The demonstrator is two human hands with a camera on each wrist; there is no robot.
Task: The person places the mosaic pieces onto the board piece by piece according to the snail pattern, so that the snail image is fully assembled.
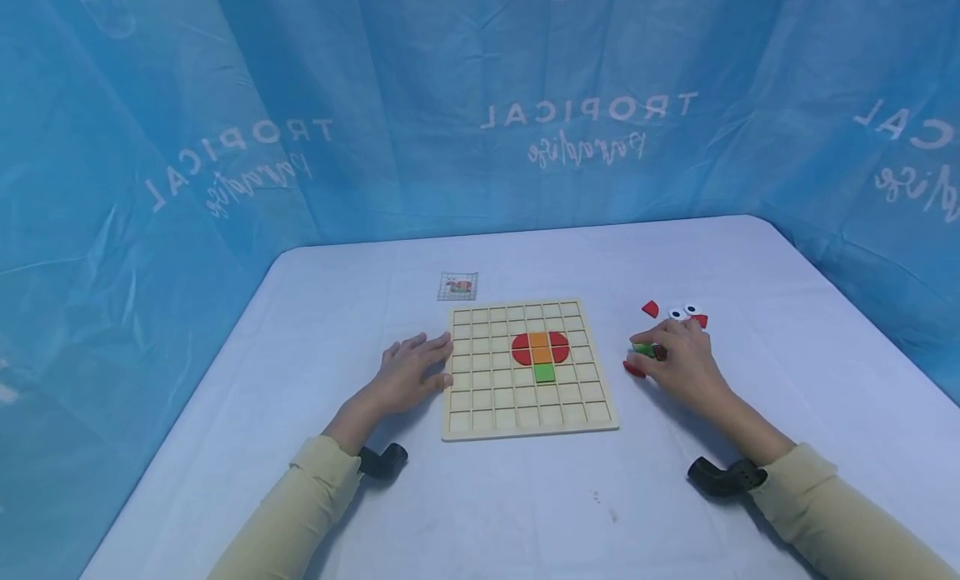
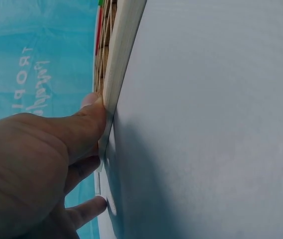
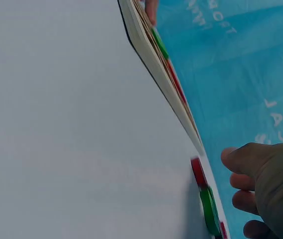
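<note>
A pale wooden grid board (image 1: 480, 398) lies on the table. Set in it are red curved pieces (image 1: 521, 350), orange squares (image 1: 539, 347) and a green square (image 1: 544, 372). My left hand (image 1: 408, 376) rests at its left edge; the left wrist view shows the thumb (image 2: 89, 119) against the rim. To the right of the board, my right hand (image 1: 684, 362) hovers over loose pieces, its fingers loosely bent. Below it are a green piece (image 1: 642, 348) and a red piece (image 1: 634, 369). In the right wrist view, a gap separates the fingertips from the green pieces (image 3: 209, 211).
Behind the board lies a small picture card (image 1: 457, 287). Two eye pieces (image 1: 677, 314) and a red wedge (image 1: 650, 309) sit beyond my right hand. A blue printed curtain (image 1: 465, 180) hangs around the white table (image 1: 525, 513).
</note>
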